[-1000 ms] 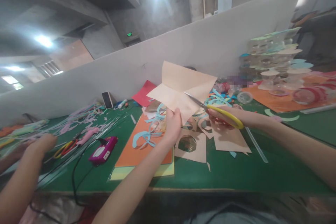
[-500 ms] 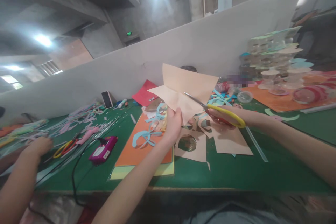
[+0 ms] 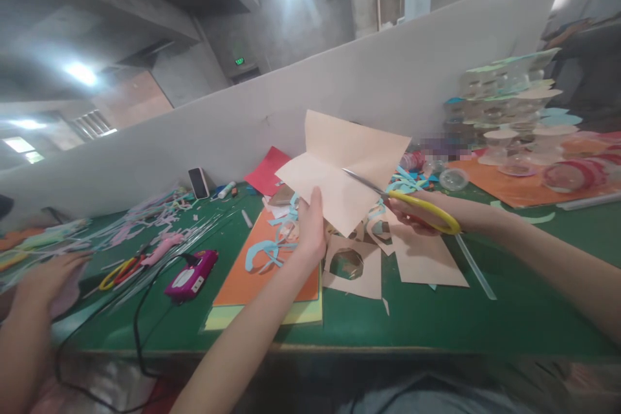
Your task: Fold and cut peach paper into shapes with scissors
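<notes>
A creased sheet of pale peach paper [image 3: 334, 165] is held up above the table, gripped at its lower left by my left hand [image 3: 313, 223] with the thumb on top. My right hand [image 3: 414, 210] is closed round the yellow handles of a pair of scissors [image 3: 424, 207]. The blades point left over the sheet's right half; whether they are closed cannot be made out. Below lie a peach sheet with a round hole [image 3: 352, 288], another peach sheet [image 3: 429, 259] and several curled offcuts.
Orange paper [image 3: 272, 284] with blue strips lies left of centre. Farther left are a purple power socket [image 3: 191, 278] with a black cable, other scissors [image 3: 121, 273], a phone [image 3: 198, 182] and a co-worker's hands [image 3: 48, 281]. Stacked clear plastic cups [image 3: 509, 110] stand at the right.
The peach sheet has turned, its front corner now hanging lower, and my left thumb lies farther onto it. The scissors shifted slightly right. The co-worker's hand moved left and holds something pale pink.
</notes>
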